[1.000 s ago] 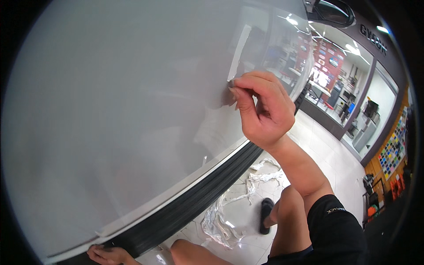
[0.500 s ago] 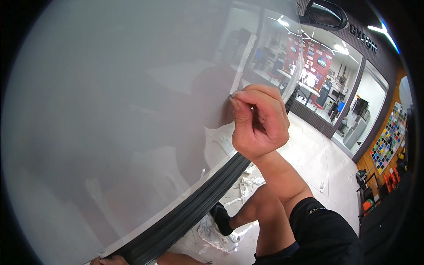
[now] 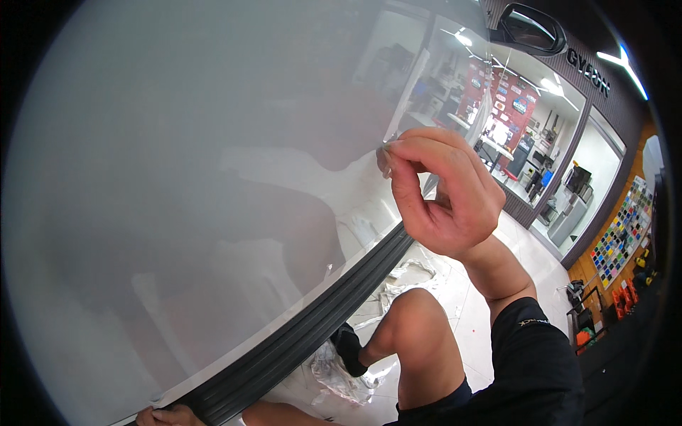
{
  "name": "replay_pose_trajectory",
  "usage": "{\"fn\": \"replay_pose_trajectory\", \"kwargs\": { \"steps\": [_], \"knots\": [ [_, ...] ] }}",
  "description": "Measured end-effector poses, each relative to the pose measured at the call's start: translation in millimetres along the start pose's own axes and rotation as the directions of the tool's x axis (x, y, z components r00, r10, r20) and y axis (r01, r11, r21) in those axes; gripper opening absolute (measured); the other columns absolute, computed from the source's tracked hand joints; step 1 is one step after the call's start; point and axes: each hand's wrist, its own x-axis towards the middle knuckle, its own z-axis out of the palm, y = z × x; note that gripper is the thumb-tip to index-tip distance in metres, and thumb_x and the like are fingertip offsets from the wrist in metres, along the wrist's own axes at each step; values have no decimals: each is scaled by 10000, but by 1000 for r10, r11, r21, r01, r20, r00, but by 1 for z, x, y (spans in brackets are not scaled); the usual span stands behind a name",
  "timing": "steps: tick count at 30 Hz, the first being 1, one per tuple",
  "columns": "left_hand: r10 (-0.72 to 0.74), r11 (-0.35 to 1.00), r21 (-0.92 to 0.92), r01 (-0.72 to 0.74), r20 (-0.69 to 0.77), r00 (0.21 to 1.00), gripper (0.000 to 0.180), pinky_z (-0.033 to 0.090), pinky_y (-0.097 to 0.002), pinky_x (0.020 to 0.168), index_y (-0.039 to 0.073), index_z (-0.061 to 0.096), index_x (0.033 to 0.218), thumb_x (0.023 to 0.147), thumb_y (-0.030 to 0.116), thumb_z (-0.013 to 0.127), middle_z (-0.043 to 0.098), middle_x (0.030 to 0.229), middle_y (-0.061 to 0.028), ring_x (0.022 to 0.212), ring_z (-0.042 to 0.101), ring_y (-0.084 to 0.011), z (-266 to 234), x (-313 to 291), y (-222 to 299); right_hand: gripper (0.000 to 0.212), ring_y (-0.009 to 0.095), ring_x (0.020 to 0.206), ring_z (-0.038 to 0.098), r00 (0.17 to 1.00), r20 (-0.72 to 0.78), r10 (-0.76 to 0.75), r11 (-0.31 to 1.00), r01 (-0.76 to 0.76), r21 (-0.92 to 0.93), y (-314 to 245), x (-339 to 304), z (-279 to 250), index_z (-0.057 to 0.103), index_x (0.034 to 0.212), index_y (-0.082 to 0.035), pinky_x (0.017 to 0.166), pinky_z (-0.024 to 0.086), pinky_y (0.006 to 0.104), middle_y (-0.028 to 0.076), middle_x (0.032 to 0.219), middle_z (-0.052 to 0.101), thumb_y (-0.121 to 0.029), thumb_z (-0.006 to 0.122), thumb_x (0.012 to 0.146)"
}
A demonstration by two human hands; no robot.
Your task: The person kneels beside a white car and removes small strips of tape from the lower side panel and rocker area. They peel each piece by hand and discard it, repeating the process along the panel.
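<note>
A large glossy grey car door panel [image 3: 177, 199] fills the left and middle, mirroring the room and my shape. My right hand [image 3: 451, 192] is raised beside the panel's right part, thumb and forefinger pinched on a small clear piece that looks like film [image 3: 384, 160]. How far this film reaches along the panel I cannot make out. At the bottom left, my left hand [image 3: 169, 416] is by the panel's lower edge, at the end of the black ribbed sill trim [image 3: 284, 348]. Its fingers are curled together, and what they hold, if anything, is hidden.
Crumpled clear film [image 3: 344, 376] lies on the pale tiled floor around my foot. My bent knee [image 3: 412, 312] is close below the sill trim. A side mirror [image 3: 531, 30] juts out at the upper right. Beyond are glass partitions and a board of colour swatches [image 3: 625, 231].
My right hand has moved a little to the right, away from the panel, still pinched. My left hand has shifted slightly left along the lower edge. The view has also shifted a little.
</note>
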Motion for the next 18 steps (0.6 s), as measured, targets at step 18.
{"fn": "replay_pose_trajectory", "kwargs": {
  "steps": [18],
  "knots": [
    [55, 997, -49, -55, -4, 998, 298, 432, -453, 744, -88, 567, 1007, 1090, 164, 432, 547, 893, -200, 791, 525, -347, -6, 11, 3, 240, 189, 683, 706, 993, 115, 8, 999, -4, -38, -8, 13, -13, 685, 976, 38, 599, 594, 262, 118, 883, 714, 160, 757, 782]
  ]
}}
